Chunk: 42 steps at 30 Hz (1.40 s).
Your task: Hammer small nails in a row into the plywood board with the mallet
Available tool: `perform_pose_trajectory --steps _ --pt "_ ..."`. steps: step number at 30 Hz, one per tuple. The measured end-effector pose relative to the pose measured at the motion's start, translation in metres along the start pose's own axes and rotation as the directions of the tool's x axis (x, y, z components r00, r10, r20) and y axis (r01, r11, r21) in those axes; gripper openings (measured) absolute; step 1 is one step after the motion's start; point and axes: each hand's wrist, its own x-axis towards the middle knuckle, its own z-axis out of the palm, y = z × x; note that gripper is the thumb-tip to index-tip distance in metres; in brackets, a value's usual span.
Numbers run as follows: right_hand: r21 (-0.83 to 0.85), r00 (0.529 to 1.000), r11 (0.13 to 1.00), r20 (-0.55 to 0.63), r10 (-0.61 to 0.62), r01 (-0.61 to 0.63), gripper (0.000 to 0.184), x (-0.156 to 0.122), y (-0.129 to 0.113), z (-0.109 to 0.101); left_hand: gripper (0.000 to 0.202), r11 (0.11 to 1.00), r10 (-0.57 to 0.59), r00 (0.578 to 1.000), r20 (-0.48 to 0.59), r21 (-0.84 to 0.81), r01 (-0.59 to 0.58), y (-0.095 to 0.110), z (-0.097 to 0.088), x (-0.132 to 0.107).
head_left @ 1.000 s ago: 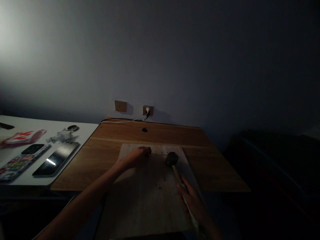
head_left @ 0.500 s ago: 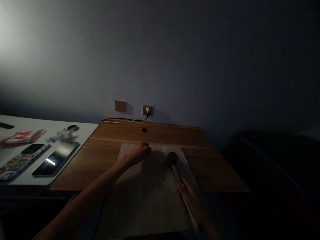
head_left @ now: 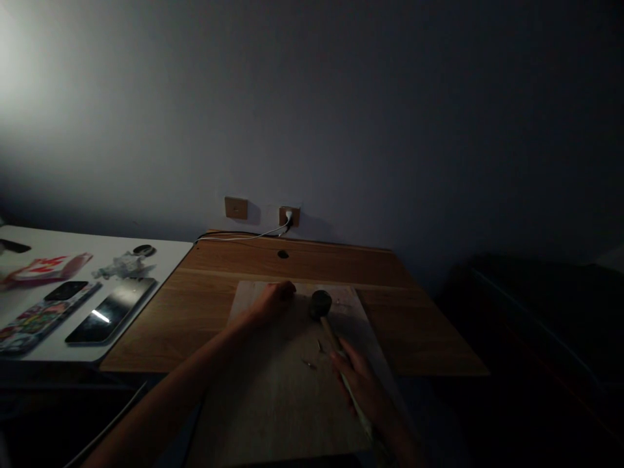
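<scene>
Mallet (head_left: 320, 304) is over the far part of the board (head_left: 263, 390), and its black head is more to the left than it was half a second ago. The right hand (head_left: 358, 377) has moved left together with it; its fingers are closed around the handle. To the right of the head, one small nail (head_left: 338, 301) now shows. The left hand (head_left: 277, 300) stays near the board's far edge, fingers curled; I cannot tell whether it pinches something. The mallet's long axis runs slantwise: the head points away from the person and a little to the left, the handle comes back to the near right. Left of the handle, two loose nails (head_left: 309, 364) lie on the board. The board reaches past the near edge of the table (head_left: 414, 325), whose wood shows on both sides of it. Behind the table rises the wall (head_left: 341, 130).
</scene>
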Motion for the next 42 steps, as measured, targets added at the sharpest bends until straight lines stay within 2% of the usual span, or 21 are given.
perform_pose_trajectory --steps 5,8,15,20,23,27,30,32,33,36,38,39,42 --pt "0.019 0.993 0.995 0.062 -0.098 0.097 0.042 0.02 -0.018 0.016 0.017 0.993 0.075 0.997 0.012 -0.093 -0.074 -0.006 0.003 0.0" --pt "0.029 0.99 0.992 0.071 -0.122 0.12 0.04 0.033 -0.022 0.025 0.016 0.989 0.102 0.995 -0.022 -0.101 -0.104 -0.008 0.006 0.001" --pt "-0.006 0.986 0.991 0.104 -0.134 0.135 0.038 0.041 -0.02 0.035 0.049 0.983 0.086 0.993 -0.079 -0.152 -0.097 -0.021 0.015 0.002" --pt "-0.008 0.989 0.992 0.084 -0.125 0.126 0.043 0.043 -0.017 0.037 0.05 0.984 0.091 0.993 -0.075 -0.148 -0.101 -0.025 0.018 0.004" --pt "0.007 0.992 0.995 0.07 -0.104 0.104 0.051 0.043 -0.017 0.035 0.05 0.987 0.055 0.997 -0.054 -0.148 -0.062 -0.023 0.016 0.004" --pt "-0.008 0.99 0.993 0.079 -0.114 0.115 0.042 0.029 -0.02 0.022 0.048 0.996 0.03 0.999 -0.038 -0.085 -0.033 -0.011 0.007 -0.002" --pt "-0.028 0.998 0.998 0.039 -0.055 0.056 0.047 0.01 -0.017 0.005 0.033 0.991 0.123 0.992 -0.026 0.05 -0.122 0.006 -0.003 -0.011" --pt "-0.03 1.0 0.999 -0.007 -0.021 0.021 0.053 0.0 -0.009 -0.007 0.022 0.954 0.268 0.962 0.054 0.123 -0.273 0.022 -0.007 -0.015" --pt "-0.031 1.0 0.999 -0.021 -0.014 0.014 0.055 -0.003 -0.004 -0.012 0.019 0.919 0.351 0.93 0.113 0.147 -0.365 0.031 -0.007 -0.017" --pt "-0.044 0.998 0.999 -0.058 -0.016 0.013 0.06 -0.005 0.013 -0.024 0.021 0.761 0.56 0.781 0.277 0.2 -0.617 0.057 0.001 -0.022" --pt "-0.058 0.994 0.998 -0.107 -0.013 0.007 0.065 -0.002 0.024 -0.028 0.02 0.645 0.631 0.686 0.363 0.246 -0.723 0.071 0.01 -0.027" --pt "-0.061 0.991 0.998 -0.131 -0.008 0.0 0.068 0.0 0.028 -0.029 0.017 0.597 0.643 0.653 0.399 0.273 -0.754 0.076 0.015 -0.03" --pt "-0.042 0.987 0.998 -0.156 0.036 -0.043 0.074 0.004 0.036 -0.029 0.01 0.484 0.642 0.597 0.482 0.348 -0.803 0.085 0.025 -0.039"
